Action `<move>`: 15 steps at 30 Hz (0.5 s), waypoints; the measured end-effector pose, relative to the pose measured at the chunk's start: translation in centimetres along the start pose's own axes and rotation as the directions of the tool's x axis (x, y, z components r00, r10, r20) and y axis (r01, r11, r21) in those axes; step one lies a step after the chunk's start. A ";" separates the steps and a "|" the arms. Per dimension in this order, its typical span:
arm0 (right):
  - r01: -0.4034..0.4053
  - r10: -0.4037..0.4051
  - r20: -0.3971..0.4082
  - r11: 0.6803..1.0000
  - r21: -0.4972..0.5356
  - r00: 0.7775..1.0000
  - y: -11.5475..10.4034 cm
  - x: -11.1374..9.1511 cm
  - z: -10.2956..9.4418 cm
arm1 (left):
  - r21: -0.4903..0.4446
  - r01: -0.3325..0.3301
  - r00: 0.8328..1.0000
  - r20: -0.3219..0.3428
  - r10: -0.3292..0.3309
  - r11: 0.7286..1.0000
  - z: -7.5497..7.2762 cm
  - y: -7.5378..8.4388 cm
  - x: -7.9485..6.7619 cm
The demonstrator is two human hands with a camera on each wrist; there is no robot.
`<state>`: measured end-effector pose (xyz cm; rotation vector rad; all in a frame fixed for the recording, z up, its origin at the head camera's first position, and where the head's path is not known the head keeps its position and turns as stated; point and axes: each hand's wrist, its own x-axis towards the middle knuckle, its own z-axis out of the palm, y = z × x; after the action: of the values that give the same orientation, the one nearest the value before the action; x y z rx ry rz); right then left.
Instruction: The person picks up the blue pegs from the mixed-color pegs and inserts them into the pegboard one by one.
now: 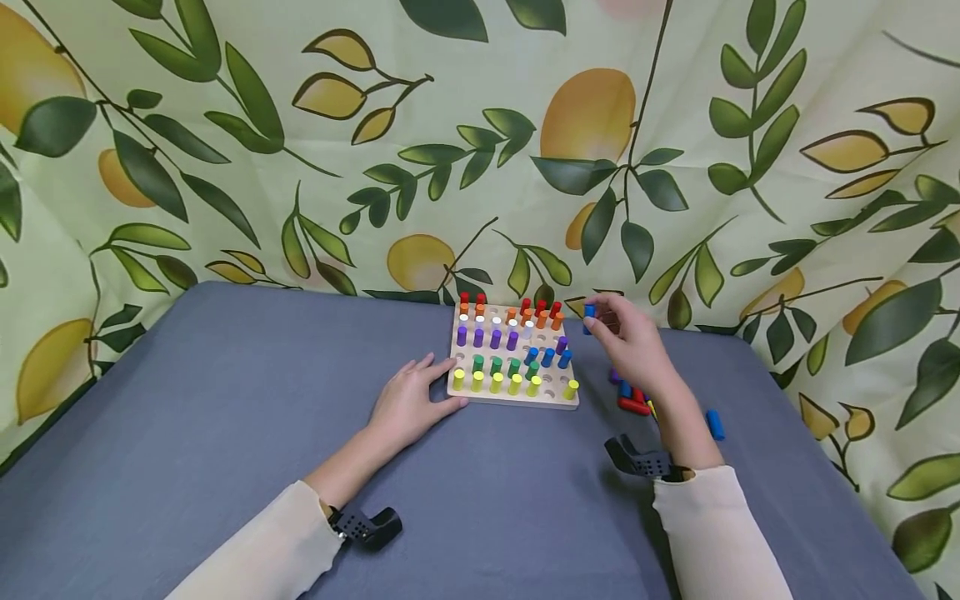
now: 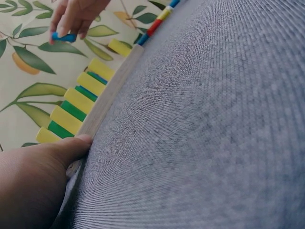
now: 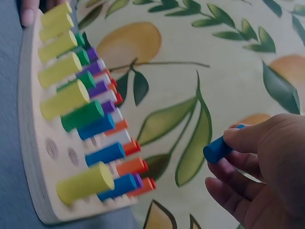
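A wooden pegboard bears rows of coloured pegs: red, orange, white, purple, blue, green and yellow. Some holes show bare, including two between yellow pegs in the front row. At the board's left end my left hand rests with fingers extended, its thumb touching the front corner. Beyond the board's right side, my right hand pinches a blue peg between thumb and fingers, raised off the table. That peg stays apart from the board.
Loose red, blue, purple and yellow pegs lie in a small pile right of the board, partly behind my right wrist; a red peg is at its front. Farther right lies a single blue peg. A leaf-patterned cloth hangs behind the grey table.
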<state>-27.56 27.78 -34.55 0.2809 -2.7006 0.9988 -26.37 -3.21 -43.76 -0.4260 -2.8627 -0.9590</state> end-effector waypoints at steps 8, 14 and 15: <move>0.108 -0.109 0.011 0.994 0.020 0.994 -1.9 0.0 1.9 | -0.022 0.008 1.000 -0.002 -0.008 1.000 -0.1 0.0 0.1; 0.115 -0.116 0.022 0.993 0.013 0.993 -3.0 0.5 3.1 | -0.016 0.000 1.000 0.004 0.000 1.000 -0.1 -0.1 0.2; 0.113 -0.113 0.027 0.994 0.014 0.993 -3.1 0.7 3.3 | -0.015 -0.002 1.000 0.005 0.002 1.000 -0.1 -0.1 0.2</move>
<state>-27.92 23.22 -34.83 0.4478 -2.6698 0.9867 -26.59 -3.33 -43.72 -0.4330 -2.8610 -0.9813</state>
